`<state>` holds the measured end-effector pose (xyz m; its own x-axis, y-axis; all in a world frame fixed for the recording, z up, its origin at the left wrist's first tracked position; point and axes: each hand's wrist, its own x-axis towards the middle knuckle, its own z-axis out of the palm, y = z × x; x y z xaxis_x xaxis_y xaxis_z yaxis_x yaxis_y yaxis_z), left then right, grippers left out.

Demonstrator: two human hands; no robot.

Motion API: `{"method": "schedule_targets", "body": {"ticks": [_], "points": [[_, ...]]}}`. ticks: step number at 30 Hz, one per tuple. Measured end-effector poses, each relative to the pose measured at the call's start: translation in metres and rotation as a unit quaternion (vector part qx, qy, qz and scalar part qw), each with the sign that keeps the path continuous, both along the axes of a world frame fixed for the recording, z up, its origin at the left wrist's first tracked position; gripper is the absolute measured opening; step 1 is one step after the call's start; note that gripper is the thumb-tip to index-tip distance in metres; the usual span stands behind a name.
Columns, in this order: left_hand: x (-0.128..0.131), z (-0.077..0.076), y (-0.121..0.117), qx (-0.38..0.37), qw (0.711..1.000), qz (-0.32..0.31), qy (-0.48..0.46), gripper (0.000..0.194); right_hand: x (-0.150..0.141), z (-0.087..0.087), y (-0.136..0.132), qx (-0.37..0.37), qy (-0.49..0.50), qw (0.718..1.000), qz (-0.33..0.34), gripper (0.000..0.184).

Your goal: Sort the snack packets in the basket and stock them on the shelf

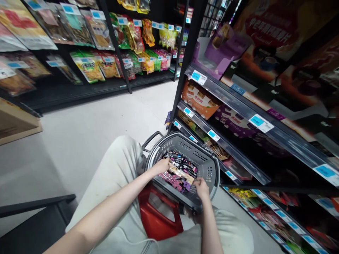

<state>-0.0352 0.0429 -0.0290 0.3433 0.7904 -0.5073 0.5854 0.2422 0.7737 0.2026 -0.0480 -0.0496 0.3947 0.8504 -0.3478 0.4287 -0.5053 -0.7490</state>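
Observation:
Between my knees stands a grey shopping basket (pixel 209 160) with slotted walls. Many small stick-shaped packets (pixel 185 164) lie in it, mostly black, with pink and purple ones (pixel 173 181) toward the near side. Across them runs a long cream and gold packet (pixel 182 173) with a purple end. My left hand (pixel 162 165) is closed at its upper left end. At the opposite end, by the basket's right wall, the fingers of my right hand (pixel 201 187) pinch the same packet.
Tilted shelves (pixel 230 141) with boxed goods and price tags rise close on the right. Bagged snacks (pixel 90 67) fill the shelf across the pale floor (pixel 111 116). A red plastic piece (pixel 156 218) lies under the basket; a cardboard box (pixel 18 121) is at left.

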Motion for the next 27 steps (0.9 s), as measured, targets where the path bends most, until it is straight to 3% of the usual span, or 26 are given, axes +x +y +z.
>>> {"method": "schedule_targets", "body": {"ticks": [4, 9, 12, 19, 23, 25, 27], "points": [[-0.004, 0.004, -0.009, 0.059, 0.990, -0.055, 0.118, 0.027, 0.025, 0.004, 0.023, -0.022, -0.119, 0.992, 0.019, 0.009], [0.002, 0.015, -0.023, 0.072, 0.962, -0.183, 0.190, 0.031, 0.079, 0.025, 0.092, -0.056, -0.253, 0.963, 0.068, 0.023], [0.006, 0.021, -0.028, 0.079, 0.943, -0.230, 0.226, 0.034, 0.108, 0.029, 0.129, -0.094, -0.327, 0.935, 0.100, 0.029], [0.012, 0.018, -0.021, 0.137, 0.901, -0.289, 0.293, 0.034, 0.152, 0.006, 0.173, -0.201, -0.416, 0.869, 0.177, 0.039], [0.018, 0.014, -0.014, 0.139, 0.887, -0.305, 0.318, 0.036, 0.166, -0.013, 0.191, -0.237, -0.428, 0.848, 0.205, 0.044], [0.020, 0.012, -0.011, 0.130, 0.887, -0.308, 0.319, 0.035, 0.169, -0.021, 0.196, -0.234, -0.444, 0.836, 0.220, 0.045], [0.021, 0.009, -0.010, 0.126, 0.890, -0.305, 0.314, 0.033, 0.169, -0.027, 0.197, -0.186, -0.506, 0.805, 0.248, 0.044]]}}
